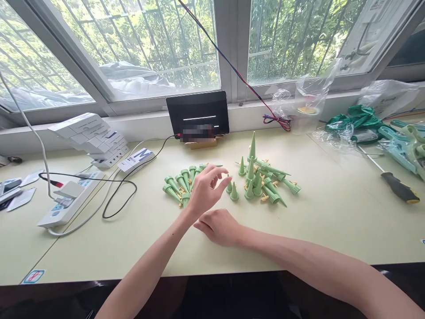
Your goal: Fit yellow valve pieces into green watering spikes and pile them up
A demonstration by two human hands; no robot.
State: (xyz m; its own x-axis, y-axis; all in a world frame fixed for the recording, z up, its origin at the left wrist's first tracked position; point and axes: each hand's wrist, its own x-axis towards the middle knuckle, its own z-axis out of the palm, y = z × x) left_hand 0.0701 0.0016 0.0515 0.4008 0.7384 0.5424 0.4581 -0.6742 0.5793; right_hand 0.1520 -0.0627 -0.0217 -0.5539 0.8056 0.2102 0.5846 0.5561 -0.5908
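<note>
Above the table's far edge a barred window (146, 48) is set, with foliage seen through it, and below it the pale table (295, 235) is spread. At the middle of the far edge a tablet (198, 110) is propped upright; further left along that edge, white boxes (93, 137) are stacked, and nearer the front edge from them a power strip (75, 199) is laid with plugs fitted. Near the far right corner, clamps (403, 148) are heaped. Between the middle of the table and its front edge the left hand (209, 190) is held up, thumb and fingertips parted, with nothing seen gripped. Closer to the front edge the right hand (221, 227) is rested, its fingers curled in; whether anything is enclosed cannot be told. In front of the clamps a screwdriver (398, 186) is laid. Around the table's middle, green spikes (257, 184) are placed in two groups: those left of the left hand are partly hidden by it, while those to its right are partly stood upright, partly laid down. Among them yellowish pegs (264, 199) are scattered.
</note>
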